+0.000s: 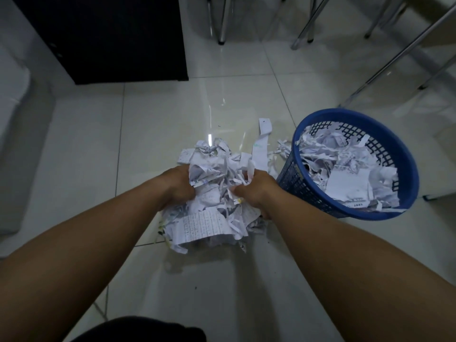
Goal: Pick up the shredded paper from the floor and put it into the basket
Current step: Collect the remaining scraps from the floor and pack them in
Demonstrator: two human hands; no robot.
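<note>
Fingers [254,177] of my left hand [174,187] and right hand [259,193] curl into the shredded paper [209,223], gripping a clump beside the blue basket [340,114].

We see crumpled, printed paper shreds [217,193] on glossy, smooth pale tiles [153,124]. The basket [404,154] looks like blue plastic lattice, slightly shiny. The chair legs [308,21] are polished metal; the cabinet [111,38] is matt black.

Bare floor [81,144] lies left; basket [404,154] stands close right
</note>
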